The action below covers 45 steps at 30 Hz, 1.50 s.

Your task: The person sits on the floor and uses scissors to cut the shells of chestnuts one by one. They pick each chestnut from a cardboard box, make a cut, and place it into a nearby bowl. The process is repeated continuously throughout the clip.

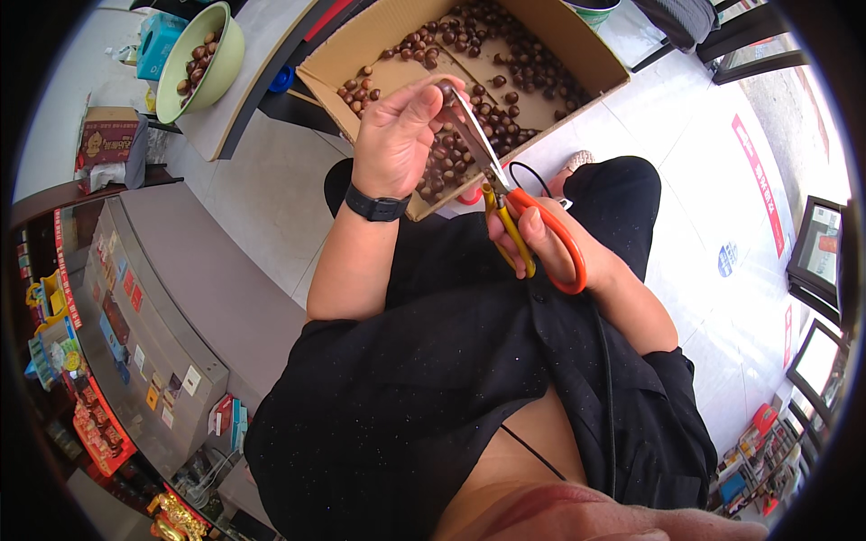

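A brown chestnut (446, 88) is pinched between the thumb and fingers of my left hand (399, 135), above the cardboard box. My right hand (534, 233) grips scissors (565, 253) with an orange loop handle. Their blades point up and left, with the tips at the chestnut; whether they cut into it I cannot tell. A yellow-handled tool (517, 237) sits in the same right hand, against the scissors; its working end is partly hidden. Many loose chestnuts (541, 67) lie in the cardboard box (599, 84), which stands in front of my knees.
At the upper left, a pale green bowl (226, 74) of chestnuts rests by a blue tissue pack (162, 44) on a table (223, 115). A glass display counter (155, 331) runs along my left. Dark chairs (744, 47) stand at the upper right. Tiled floor (683, 237) extends on my right.
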Each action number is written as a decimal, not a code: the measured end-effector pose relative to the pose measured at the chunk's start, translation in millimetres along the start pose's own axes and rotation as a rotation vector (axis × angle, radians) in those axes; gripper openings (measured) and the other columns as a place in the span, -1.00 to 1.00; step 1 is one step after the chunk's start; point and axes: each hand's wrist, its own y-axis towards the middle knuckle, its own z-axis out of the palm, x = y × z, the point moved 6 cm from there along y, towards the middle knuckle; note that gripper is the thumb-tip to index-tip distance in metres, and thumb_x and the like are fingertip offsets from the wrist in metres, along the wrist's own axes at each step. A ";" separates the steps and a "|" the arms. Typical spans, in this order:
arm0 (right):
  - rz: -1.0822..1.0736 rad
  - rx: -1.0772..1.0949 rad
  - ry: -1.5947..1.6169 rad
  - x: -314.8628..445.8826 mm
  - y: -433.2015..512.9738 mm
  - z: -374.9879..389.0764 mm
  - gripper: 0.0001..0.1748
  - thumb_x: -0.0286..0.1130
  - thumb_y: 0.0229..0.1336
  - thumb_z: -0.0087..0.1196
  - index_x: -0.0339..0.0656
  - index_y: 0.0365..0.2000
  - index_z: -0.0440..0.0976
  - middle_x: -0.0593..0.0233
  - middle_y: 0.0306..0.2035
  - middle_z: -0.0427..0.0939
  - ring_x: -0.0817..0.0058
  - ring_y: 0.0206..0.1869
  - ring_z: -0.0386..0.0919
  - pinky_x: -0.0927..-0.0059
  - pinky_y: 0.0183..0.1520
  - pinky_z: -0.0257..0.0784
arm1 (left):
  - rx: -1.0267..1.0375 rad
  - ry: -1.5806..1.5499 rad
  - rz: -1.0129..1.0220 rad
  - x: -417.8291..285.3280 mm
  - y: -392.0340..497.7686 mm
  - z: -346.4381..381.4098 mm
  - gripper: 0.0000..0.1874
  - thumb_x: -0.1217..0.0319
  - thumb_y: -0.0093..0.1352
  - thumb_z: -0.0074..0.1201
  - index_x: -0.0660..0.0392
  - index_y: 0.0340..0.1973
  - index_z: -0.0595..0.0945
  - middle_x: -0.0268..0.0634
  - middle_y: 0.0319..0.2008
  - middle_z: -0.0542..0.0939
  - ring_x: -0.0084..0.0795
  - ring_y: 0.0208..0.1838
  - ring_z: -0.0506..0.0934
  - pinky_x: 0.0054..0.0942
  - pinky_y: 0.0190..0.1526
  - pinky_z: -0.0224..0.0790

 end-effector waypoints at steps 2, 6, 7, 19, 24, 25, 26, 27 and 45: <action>0.005 -0.020 0.007 0.4 -0.3 0.5 -0.16 0.42 0.21 -0.31 -0.32 -0.38 0.37 0.36 -0.60 0.34 0.59 -0.61 0.39 0.57 -0.50 0.34 | -0.015 -0.032 -0.005 1.2 -0.4 -0.3 -0.64 0.25 0.44 0.05 0.33 -0.07 0.60 -0.12 -0.12 0.61 -0.26 -0.10 0.58 -0.31 -0.02 0.42; 0.029 -0.073 -0.003 2.0 -3.9 0.2 -0.25 0.33 0.26 -0.24 -0.27 -0.50 0.35 0.33 -0.66 0.33 0.54 -0.63 0.41 0.51 -0.55 0.34 | -0.014 -0.056 0.026 -1.6 -1.6 2.1 -0.64 0.25 0.44 0.04 0.33 -0.07 0.60 -0.12 -0.12 0.61 -0.25 -0.10 0.58 -0.31 -0.03 0.42; 0.035 -0.082 -0.011 2.3 -4.5 0.1 -0.26 0.32 0.26 -0.23 -0.26 -0.51 0.35 0.34 -0.67 0.33 0.54 -0.63 0.41 0.52 -0.55 0.34 | -0.013 -0.058 0.027 -2.2 -1.9 3.0 -0.64 0.25 0.44 0.04 0.34 -0.07 0.60 -0.12 -0.12 0.61 -0.25 -0.10 0.58 -0.31 -0.03 0.42; 0.132 -0.165 -0.029 0.1 -5.2 -1.0 -0.39 0.17 0.26 -0.01 -0.27 -0.49 0.43 0.42 -0.73 0.32 0.64 -0.69 0.35 0.53 -0.60 0.30 | -0.017 -0.141 0.034 -4.5 -2.5 2.8 -0.65 0.26 0.45 0.04 0.34 -0.07 0.60 -0.09 -0.11 0.61 -0.21 -0.09 0.58 -0.29 -0.01 0.43; 0.107 -0.202 -0.117 7.1 -4.5 -2.1 -0.39 0.12 0.26 0.03 -0.33 -0.48 0.43 0.39 -0.70 0.31 0.65 -0.61 0.28 0.47 -0.53 0.25 | -0.035 -0.171 0.054 -5.1 -2.5 0.9 -0.65 0.25 0.45 0.04 0.33 -0.08 0.59 -0.09 -0.12 0.61 -0.21 -0.10 0.58 -0.28 0.01 0.43; 0.081 -0.213 -0.146 9.7 -4.2 -2.7 -0.39 0.11 0.26 0.04 -0.34 -0.48 0.43 0.38 -0.69 0.31 0.65 -0.59 0.26 0.46 -0.52 0.25 | -0.035 -0.173 0.059 -5.5 -2.0 0.8 -0.65 0.25 0.45 0.04 0.33 -0.08 0.59 -0.09 -0.12 0.61 -0.21 -0.10 0.58 -0.29 0.01 0.43; 0.071 -0.212 -0.165 11.4 -4.2 -3.5 -0.38 0.13 0.25 0.03 -0.35 -0.48 0.42 0.37 -0.67 0.32 0.64 -0.58 0.26 0.45 -0.50 0.25 | -0.035 -0.176 0.064 -6.4 -0.8 0.3 -0.66 0.25 0.45 0.04 0.32 -0.09 0.59 -0.09 -0.12 0.61 -0.22 -0.10 0.58 -0.29 0.01 0.43; 0.061 -0.211 -0.184 12.8 -4.2 -5.0 -0.36 0.14 0.25 0.03 -0.37 -0.48 0.42 0.35 -0.66 0.33 0.63 -0.56 0.26 0.44 -0.49 0.25 | -0.036 -0.178 0.069 -7.0 -0.1 0.2 -0.66 0.25 0.45 0.04 0.31 -0.09 0.59 -0.09 -0.12 0.61 -0.22 -0.10 0.58 -0.30 0.01 0.43; 0.004 0.062 0.049 -5.1 -5.1 1.7 -0.05 0.54 0.06 -0.32 -0.30 -0.23 0.34 0.35 -0.45 0.33 0.61 -0.43 0.40 0.55 -0.33 0.49 | -0.070 -0.328 0.038 -15.7 7.0 -30.3 -0.67 0.47 0.42 0.07 0.20 0.10 0.50 -0.10 -0.05 0.59 -0.53 -0.18 0.53 -0.58 -0.06 0.40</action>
